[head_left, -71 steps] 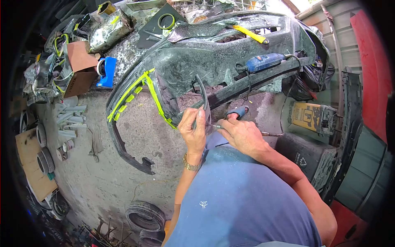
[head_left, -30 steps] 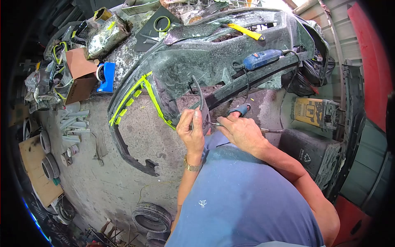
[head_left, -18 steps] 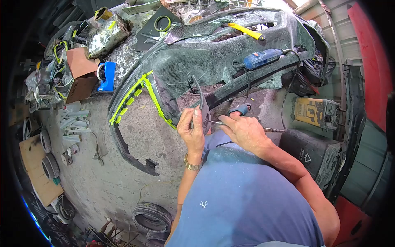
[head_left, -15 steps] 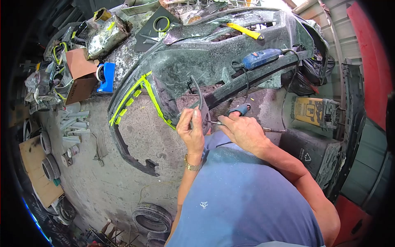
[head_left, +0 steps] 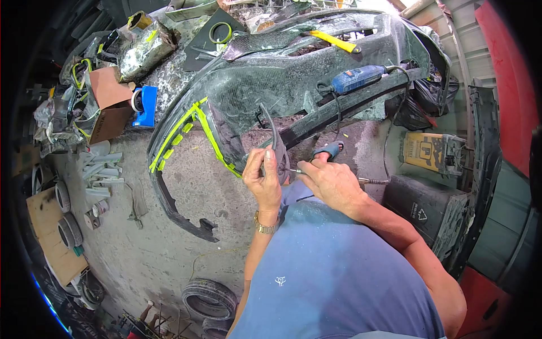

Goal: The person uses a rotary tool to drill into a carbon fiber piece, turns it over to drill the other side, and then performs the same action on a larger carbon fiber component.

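My left hand [head_left: 265, 175] is closed, thumb and fingers pinching a thin, curved dark trim piece [head_left: 275, 127] that rises above the fingertips. Around a slim rotary tool handpiece [head_left: 296, 170] my right hand [head_left: 336, 185] is wrapped, palm down. Its metal tip points left, right at the dark piece beside my left fingers. A springy metal sleeve and cable [head_left: 372, 181] come out behind the right hand. Just beyond both hands lies a large, dusty dark bumper [head_left: 243, 79] with yellow-green tape [head_left: 209, 133] along one opening. A blue power tool body [head_left: 358, 79] rests on the bumper.
A yellow-handled tool [head_left: 336, 42] lies on the bumper. Left of it are a blue tape dispenser [head_left: 148, 106] and a cardboard box [head_left: 111, 121]. Tyres [head_left: 209, 299] lie on the floor. At right stand a yellow case [head_left: 432, 152] and a black bin [head_left: 423, 206].
My right hand and the handpiece have shifted very slightly to the left. The blue tool body has moved a touch left too. My left hand keeps its pinch.
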`<state>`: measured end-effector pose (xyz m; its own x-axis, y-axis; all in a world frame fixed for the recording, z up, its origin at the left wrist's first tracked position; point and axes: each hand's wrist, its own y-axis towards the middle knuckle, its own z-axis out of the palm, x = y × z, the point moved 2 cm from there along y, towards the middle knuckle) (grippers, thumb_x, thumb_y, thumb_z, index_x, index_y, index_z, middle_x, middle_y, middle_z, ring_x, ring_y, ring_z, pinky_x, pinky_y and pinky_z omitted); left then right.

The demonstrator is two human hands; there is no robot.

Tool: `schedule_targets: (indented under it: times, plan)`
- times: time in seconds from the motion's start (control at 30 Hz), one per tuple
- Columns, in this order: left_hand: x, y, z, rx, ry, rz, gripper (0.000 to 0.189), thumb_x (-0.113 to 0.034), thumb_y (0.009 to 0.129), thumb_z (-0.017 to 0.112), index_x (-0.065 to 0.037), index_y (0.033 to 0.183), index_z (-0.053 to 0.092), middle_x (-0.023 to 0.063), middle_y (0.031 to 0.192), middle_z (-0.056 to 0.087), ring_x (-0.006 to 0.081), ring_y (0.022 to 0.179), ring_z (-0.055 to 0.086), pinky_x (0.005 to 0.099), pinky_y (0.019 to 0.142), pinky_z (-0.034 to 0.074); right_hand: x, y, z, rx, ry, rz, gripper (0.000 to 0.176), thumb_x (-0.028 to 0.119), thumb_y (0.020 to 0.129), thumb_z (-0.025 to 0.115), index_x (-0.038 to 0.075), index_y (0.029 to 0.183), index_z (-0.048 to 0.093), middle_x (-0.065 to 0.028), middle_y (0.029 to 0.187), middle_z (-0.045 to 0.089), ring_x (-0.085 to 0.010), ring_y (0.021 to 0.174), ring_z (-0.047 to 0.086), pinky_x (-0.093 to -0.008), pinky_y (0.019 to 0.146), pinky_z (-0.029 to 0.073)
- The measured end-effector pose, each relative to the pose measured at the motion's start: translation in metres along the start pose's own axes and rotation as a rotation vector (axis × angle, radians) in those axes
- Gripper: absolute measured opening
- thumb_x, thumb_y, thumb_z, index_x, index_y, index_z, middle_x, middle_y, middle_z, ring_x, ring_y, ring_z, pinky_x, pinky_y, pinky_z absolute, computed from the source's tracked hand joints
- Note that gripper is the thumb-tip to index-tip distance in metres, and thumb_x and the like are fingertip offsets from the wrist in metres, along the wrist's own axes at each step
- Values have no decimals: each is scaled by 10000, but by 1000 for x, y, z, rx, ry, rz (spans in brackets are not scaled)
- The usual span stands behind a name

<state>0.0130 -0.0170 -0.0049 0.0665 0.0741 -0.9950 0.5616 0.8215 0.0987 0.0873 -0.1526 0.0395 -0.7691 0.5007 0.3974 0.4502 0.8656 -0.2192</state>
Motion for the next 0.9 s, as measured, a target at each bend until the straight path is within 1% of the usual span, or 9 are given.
schedule_targets:
  times: [0.07, 0.13, 0.43, 0.47, 0.53, 0.63, 0.67, 0.73, 0.9]
  plan:
    - [0, 0, -1, -9, -2, 16, 182, -92, 953, 580, 63, 870, 625, -29, 777, 482, 36, 674, 378, 209, 568, 289, 1, 0, -1, -7, -3, 4, 242, 315, 959, 526, 94, 1034, 592, -61, 802, 654, -262, 684, 681, -567, 866, 365]
    - [1, -1, -1, 0, 0, -2, 191, -107, 956, 580, 61, 879, 631, -31, 777, 480, 36, 667, 369, 209, 566, 284, 4, 0, -6, 24, 39, 8, 243, 261, 905, 609, 70, 1053, 596, -136, 814, 634, -321, 714, 661, -417, 587, 539]
    - [2, -2, -1, 9, 13, 9, 176, -94, 957, 576, 61, 924, 653, -34, 789, 481, 34, 676, 378, 205, 573, 291, 5, 0, -8, 53, 40, 36, 243, 265, 910, 599, 68, 1052, 596, -109, 823, 640, -310, 734, 664, -419, 585, 540]
    - [2, -2, -1, 8, 15, 10, 176, -94, 957, 576, 61, 924, 653, -34, 789, 481, 34, 676, 378, 205, 573, 291, 6, 0, -7, 52, 40, 34, 243, 265, 910, 599, 68, 1052, 596, -109, 823, 640, -310, 734, 664, -419, 585, 540]
    - [3, -3, -1, -3, -10, -1, 168, -90, 955, 580, 58, 916, 650, -34, 792, 483, 33, 684, 384, 202, 578, 296, 7, -3, -3, 7, 22, -5, 247, 333, 958, 532, 96, 981, 597, -55, 781, 651, -249, 667, 679, -593, 842, 352]
    - [2, -3, 0, -7, -13, 15, 163, -87, 955, 580, 56, 911, 644, -38, 791, 476, 32, 686, 377, 202, 577, 287, 8, -1, -9, 63, 36, 36, 242, 264, 911, 598, 68, 1052, 597, -116, 821, 639, -317, 728, 662, -421, 589, 538]
    - [2, -3, 0, -6, -12, 15, 163, -87, 955, 580, 56, 911, 644, -38, 791, 476, 32, 686, 377, 202, 577, 287, 8, -2, -7, 63, 37, 37, 242, 264, 911, 598, 68, 1052, 597, -116, 821, 639, -317, 728, 662, -421, 589, 538]
    - [4, -3, -1, 1, -29, 4, 161, -84, 956, 578, 58, 909, 639, -38, 787, 467, 33, 686, 369, 203, 576, 279, 5, -4, -1, -28, 18, -5, 244, 330, 952, 542, 97, 999, 597, -58, 778, 648, -248, 659, 678, -593, 855, 349]
    - [3, -3, -3, -2, -27, -26, 141, -61, 946, 572, 55, 929, 650, -12, 785, 489, 62, 703, 409, 222, 599, 323, 3, -5, 1, -77, 43, 16, 251, 343, 948, 546, 102, 995, 596, -51, 774, 648, -249, 641, 674, -594, 862, 345]
